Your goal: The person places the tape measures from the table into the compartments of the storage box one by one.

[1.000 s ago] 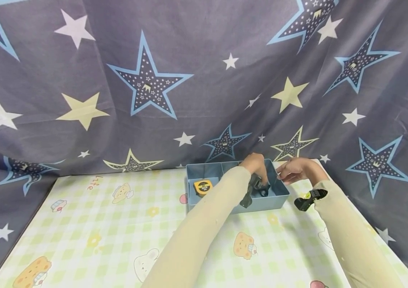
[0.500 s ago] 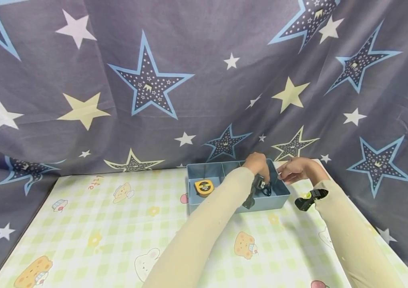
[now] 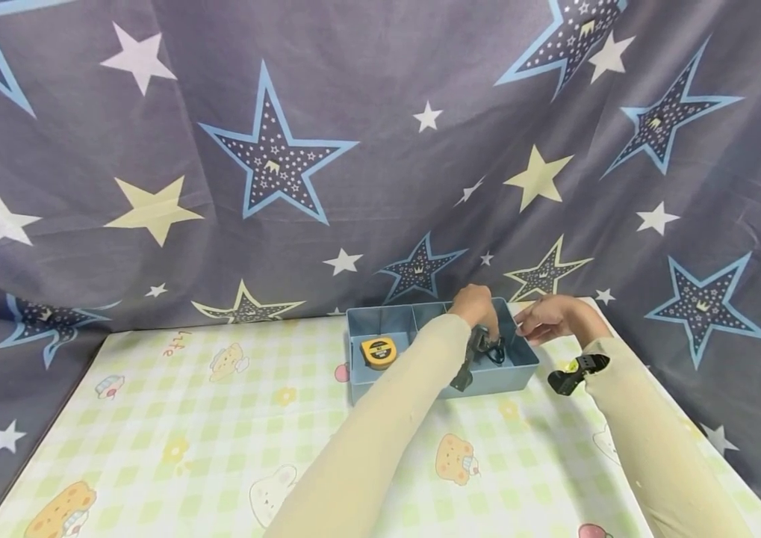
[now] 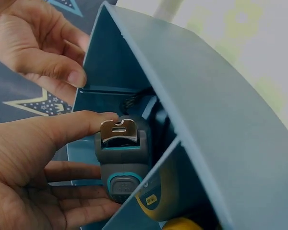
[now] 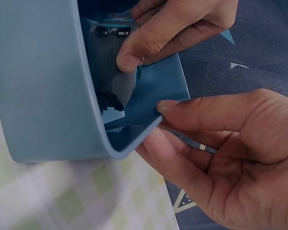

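Observation:
A blue divided box (image 3: 434, 385) stands at the back of the table. In its right compartment my left hand (image 3: 476, 308) grips a grey tape measure with teal trim and a metal end hook (image 4: 125, 158), thumb on one side and fingers on the other. A dark cord or wrist strap (image 3: 497, 351) lies beside it. My right hand (image 5: 240, 148) pinches the box's right end wall at the rim, thumb inside and fingers outside. A yellow and black tape measure (image 3: 378, 351) sits in the left compartment. Beyond the divider, a yellow-edged dark object (image 4: 156, 196) is partly hidden.
The table carries a green-checked cloth (image 3: 219, 426) with printed cartoon figures. Directly behind the box hangs a dark curtain with stars (image 3: 380, 187). Each wrist wears a black camera mount, the right one (image 3: 578, 373) just outside the box.
Both hands stay almost where they were. The dark strap beside the left hand now shows more clearly as a loop. The right hand keeps its pinch on the box wall.

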Motion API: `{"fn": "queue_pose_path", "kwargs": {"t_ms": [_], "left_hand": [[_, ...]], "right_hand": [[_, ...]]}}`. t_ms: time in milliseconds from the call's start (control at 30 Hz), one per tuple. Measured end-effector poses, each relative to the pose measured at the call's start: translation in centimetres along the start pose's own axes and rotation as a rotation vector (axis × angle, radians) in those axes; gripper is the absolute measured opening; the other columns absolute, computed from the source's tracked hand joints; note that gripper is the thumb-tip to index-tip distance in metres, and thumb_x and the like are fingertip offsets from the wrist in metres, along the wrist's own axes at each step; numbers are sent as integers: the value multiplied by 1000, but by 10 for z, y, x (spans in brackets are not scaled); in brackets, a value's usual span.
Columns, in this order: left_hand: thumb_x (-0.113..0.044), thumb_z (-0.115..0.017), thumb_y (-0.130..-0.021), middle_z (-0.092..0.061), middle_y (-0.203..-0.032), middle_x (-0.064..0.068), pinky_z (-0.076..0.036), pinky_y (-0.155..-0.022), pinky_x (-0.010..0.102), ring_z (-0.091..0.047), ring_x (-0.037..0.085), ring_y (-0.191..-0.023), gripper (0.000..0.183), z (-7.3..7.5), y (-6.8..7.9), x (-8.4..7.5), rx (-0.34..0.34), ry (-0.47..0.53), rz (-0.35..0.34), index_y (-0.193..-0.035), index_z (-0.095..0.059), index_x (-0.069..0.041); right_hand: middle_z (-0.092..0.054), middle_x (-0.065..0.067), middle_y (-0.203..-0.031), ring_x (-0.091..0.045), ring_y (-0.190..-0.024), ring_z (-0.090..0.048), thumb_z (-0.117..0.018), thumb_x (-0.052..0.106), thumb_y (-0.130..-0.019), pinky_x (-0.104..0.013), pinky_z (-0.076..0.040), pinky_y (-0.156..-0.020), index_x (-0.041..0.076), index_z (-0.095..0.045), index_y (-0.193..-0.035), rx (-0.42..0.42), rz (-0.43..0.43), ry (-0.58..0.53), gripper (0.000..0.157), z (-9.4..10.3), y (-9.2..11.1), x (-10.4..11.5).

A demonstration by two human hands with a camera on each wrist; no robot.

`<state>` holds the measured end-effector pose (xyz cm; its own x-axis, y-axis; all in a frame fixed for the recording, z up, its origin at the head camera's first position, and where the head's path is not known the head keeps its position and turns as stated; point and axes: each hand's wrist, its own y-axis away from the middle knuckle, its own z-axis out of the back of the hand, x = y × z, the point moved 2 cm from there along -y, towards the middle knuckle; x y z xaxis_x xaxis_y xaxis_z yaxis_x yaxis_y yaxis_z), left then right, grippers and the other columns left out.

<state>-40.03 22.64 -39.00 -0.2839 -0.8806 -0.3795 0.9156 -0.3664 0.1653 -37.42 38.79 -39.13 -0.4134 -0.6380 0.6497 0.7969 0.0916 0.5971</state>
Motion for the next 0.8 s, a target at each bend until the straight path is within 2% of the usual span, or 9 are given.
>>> {"fn": "queue_pose_path", "kwargs": {"t_ms": [167, 267, 533, 800], "left_hand": [[-15, -95, -64, -73, -111, 6, -59, -83, 29, -64, 19, -87, 53, 1, 4, 0, -12, 3, -4, -113, -76, -8], [-16, -95, -64, -73, -115, 5, -57, -89, 28, -65, 18, -93, 56, 1, 3, -2, 2, -15, 6, -115, -75, -9], [-23, -96, -66, -63, -137, 2, -50, -106, 30, -60, 21, -124, 73, 0, -8, -7, 81, -112, 59, -132, -66, -16], [-21, -96, -67, -63, -135, 3, -54, -99, 30, -61, 20, -115, 73, -2, -11, -10, 93, -82, 91, -133, -66, -15]], "right_hand": [[-39, -31, -155, -22, -112, -65, -62, 0, -93, -31, -59, -91, -15, -38, -148, -13, 7, 18, 62, 0, 2, 0], [-37, -32, -156, -24, -116, -64, -61, 0, -94, -31, -59, -91, -15, -37, -149, -11, 4, 20, 62, 0, 1, 0], [-38, -33, -155, -23, -114, -64, -62, 2, -95, -29, -60, -88, -15, -34, -150, -4, 16, 12, 64, -1, -1, 0], [-36, -32, -156, -22, -112, -64, -62, 1, -95, -29, -60, -87, -14, -34, -150, -15, -3, 3, 64, 1, -1, -1]]}}
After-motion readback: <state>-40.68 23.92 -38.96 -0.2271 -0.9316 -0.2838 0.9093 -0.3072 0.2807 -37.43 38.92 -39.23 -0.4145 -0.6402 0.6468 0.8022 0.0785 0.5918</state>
